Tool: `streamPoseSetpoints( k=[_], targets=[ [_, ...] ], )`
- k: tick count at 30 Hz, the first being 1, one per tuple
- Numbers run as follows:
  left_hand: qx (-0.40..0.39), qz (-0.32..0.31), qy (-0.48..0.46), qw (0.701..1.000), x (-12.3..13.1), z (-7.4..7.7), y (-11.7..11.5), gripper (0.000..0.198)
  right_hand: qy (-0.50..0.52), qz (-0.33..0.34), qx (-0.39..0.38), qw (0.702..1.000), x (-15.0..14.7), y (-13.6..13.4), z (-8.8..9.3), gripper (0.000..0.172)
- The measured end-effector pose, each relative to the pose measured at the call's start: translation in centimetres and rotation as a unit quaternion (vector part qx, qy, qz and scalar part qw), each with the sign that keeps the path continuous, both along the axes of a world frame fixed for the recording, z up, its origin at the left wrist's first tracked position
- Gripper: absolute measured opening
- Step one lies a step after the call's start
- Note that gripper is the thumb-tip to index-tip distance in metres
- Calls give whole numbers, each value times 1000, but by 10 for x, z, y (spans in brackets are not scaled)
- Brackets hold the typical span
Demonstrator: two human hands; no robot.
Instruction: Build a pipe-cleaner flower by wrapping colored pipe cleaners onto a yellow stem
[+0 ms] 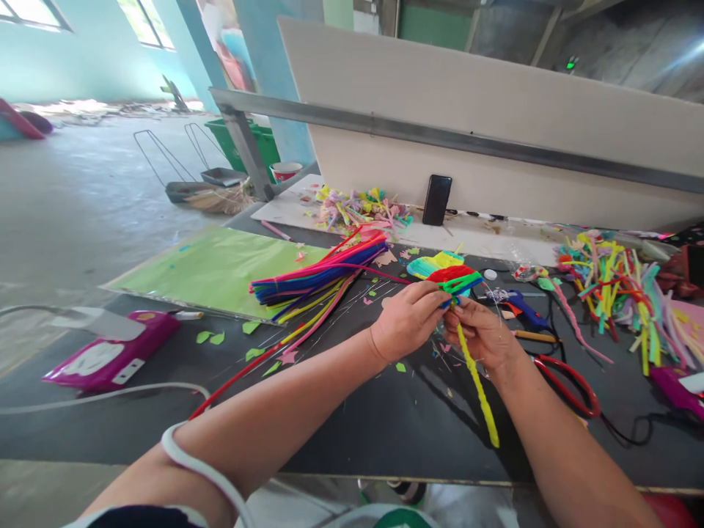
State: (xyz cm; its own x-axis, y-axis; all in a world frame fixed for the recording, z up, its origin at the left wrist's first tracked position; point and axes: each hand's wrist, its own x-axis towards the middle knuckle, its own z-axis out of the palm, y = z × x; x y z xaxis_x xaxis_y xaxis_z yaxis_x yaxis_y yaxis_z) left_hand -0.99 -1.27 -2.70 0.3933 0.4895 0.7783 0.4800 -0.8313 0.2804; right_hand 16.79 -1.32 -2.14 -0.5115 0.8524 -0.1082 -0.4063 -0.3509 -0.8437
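Observation:
Between my two hands is a pipe-cleaner flower [452, 276] with red, green and blue loops at its top. Its yellow stem [477, 385] slants down toward the table's near edge. My left hand [412, 315] pinches the base of the loops from the left, fingertips partly hidden. Close against it, my right hand [479, 334] is closed around the top of the stem. Just behind the flower lies a yellow and turquoise fuzzy piece [434, 262]. A bundle of loose pipe cleaners [319, 275] in pink, blue and yellow rests beyond my left forearm.
Red-handled scissors [569, 385] and a blue glue gun [525, 308] lie right of my hands. Piles of pipe-cleaner pieces [616, 286] sit at the right and back. A phone [437, 199] leans on the board. At left are a green sheet [214, 271] and a purple power strip [115, 352].

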Motion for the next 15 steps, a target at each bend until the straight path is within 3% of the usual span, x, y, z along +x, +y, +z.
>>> streamPoseSetpoints(
  k=[6, 11, 15],
  targets=[
    [54, 3, 55, 997, -6, 3, 6, 22, -39, 19, 11, 999, 2, 2, -1, 20],
    [74, 20, 132, 988, -9, 7, 7, 22, -107, -53, 68, 991, -3, 1, 0, 26],
    [48, 53, 128, 989, -6, 4, 6, 20, -120, -93, 99, 983, -8, 1, -3, 26]
  ],
)
